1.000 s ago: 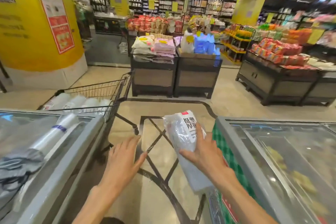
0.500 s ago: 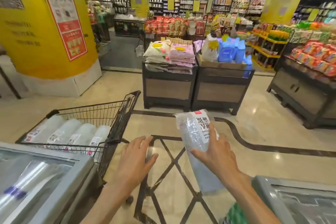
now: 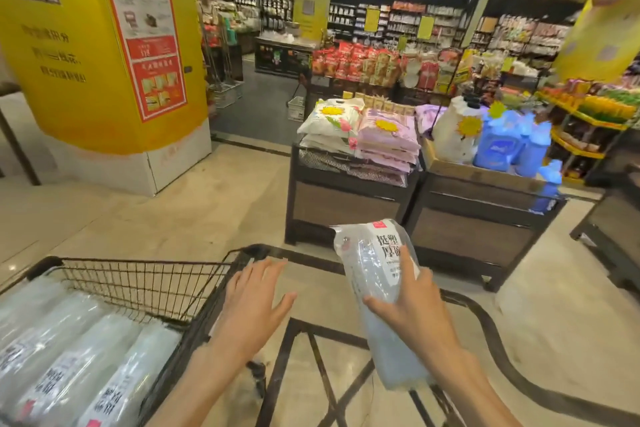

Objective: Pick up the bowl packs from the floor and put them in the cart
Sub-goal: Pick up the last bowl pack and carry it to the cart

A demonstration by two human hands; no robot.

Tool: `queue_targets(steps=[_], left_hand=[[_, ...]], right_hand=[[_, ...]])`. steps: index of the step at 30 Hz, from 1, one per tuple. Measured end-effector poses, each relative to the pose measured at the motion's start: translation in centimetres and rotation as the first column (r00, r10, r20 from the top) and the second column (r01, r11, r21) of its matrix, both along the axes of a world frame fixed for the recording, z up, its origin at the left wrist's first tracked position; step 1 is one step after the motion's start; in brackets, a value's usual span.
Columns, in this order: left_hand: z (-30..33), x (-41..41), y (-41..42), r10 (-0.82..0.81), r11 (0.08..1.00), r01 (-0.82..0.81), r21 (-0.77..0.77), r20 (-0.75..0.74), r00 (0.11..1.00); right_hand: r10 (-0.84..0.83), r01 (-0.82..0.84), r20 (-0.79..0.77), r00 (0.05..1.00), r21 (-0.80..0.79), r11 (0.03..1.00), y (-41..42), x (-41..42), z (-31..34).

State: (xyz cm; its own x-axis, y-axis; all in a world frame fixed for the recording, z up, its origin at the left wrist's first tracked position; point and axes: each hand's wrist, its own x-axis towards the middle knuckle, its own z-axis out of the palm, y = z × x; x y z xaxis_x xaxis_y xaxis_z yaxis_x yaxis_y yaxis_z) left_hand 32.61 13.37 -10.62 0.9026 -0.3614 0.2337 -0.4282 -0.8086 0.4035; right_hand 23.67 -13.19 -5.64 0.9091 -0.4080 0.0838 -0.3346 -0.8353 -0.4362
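My right hand [image 3: 414, 312] grips a long clear bowl pack [image 3: 375, 274] with a white label, held upright and slightly tilted above the floor, right of the cart. The black wire cart [image 3: 145, 282] stands at the lower left. Several bowl packs [image 3: 79, 360] lie side by side inside it. My left hand [image 3: 254, 302] hovers with fingers spread and holding nothing, just past the cart's right corner, between the cart and the held pack.
A yellow pillar [image 3: 86, 55] rises at the left. Two dark display stands [image 3: 349, 198] with bagged goods and blue jugs [image 3: 498, 146] stand ahead. Another dark stand [image 3: 609, 218] sits at the right. Beige tiled floor [image 3: 194, 208] with dark lines spreads between them.
The view has swung left and forward, so the freezer cases dropped out of sight and the cart came closer. Both hands and the held pack moved toward the cart.
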Motion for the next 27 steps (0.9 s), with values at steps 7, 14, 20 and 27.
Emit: queue_targets(steps=[7, 14, 20, 27], left_hand=[[1.4, 17.4, -4.9, 0.065, 0.997, -0.066, 0.037, 0.023, 0.998], [-0.1, 34.4, -7.7, 0.236, 0.971, -0.236, 0.034, 0.006, 0.972], [-0.4, 44.6, -6.2, 0.532, 0.847, -0.532, 0.018, -0.023, 0.846], [0.4, 47.8, 1.5, 0.812, 0.582, -0.812, 0.041, -0.076, 0.579]], right_hand=[[0.056, -0.059, -0.047, 0.997, -0.056, 0.997, -5.0, 19.9, 1.3], [0.271, -0.271, -0.018, 0.962, -0.047, 0.961, -8.9, 42.0, 0.5], [0.511, -0.514, -0.05, 0.858, -0.087, 0.854, -7.7, 59.9, 1.5], [0.784, -0.79, -0.1, 0.613, -0.07, 0.609, 3.7, 74.3, 1.2]])
